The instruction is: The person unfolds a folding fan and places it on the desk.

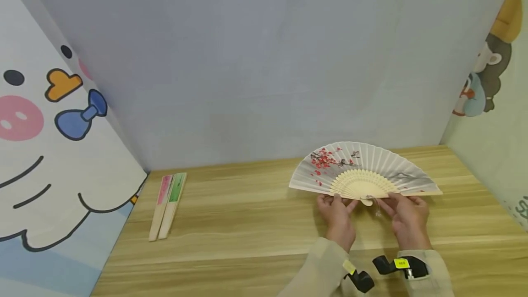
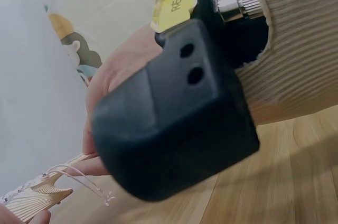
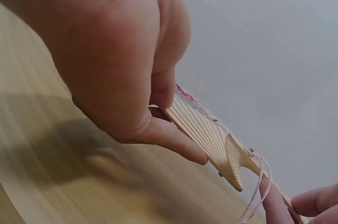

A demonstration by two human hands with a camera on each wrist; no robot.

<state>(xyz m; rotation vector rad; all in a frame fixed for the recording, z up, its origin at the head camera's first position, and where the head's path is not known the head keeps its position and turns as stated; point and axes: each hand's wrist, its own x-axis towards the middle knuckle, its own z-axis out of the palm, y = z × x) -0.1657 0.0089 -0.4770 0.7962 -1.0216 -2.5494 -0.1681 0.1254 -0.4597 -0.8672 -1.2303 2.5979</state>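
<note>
An unfolded fan (image 1: 354, 180) with pale cloth, red blossoms and wooden ribs spreads over the table's right half. My left hand (image 1: 339, 219) pinches its lower edge left of the pivot, thumb on top and fingers beneath. On the other side of the pivot, my right hand (image 1: 409, 220) pinches the same edge. A thin corded tassel (image 1: 378, 210) dangles from the pivot between them. The right wrist view shows the left hand (image 3: 121, 49) large, with the right hand's fingertips (image 3: 317, 203) low at the right. A wrist camera hides much of the right hand in the left wrist view.
Two folded fans lie side by side on the wooden table (image 1: 231, 223) at the left, one with a pink band (image 1: 161, 205) and one with a green band (image 1: 174, 203). A grey cloth wall (image 1: 247, 68) rises behind, and printed cartoon panels stand at both sides.
</note>
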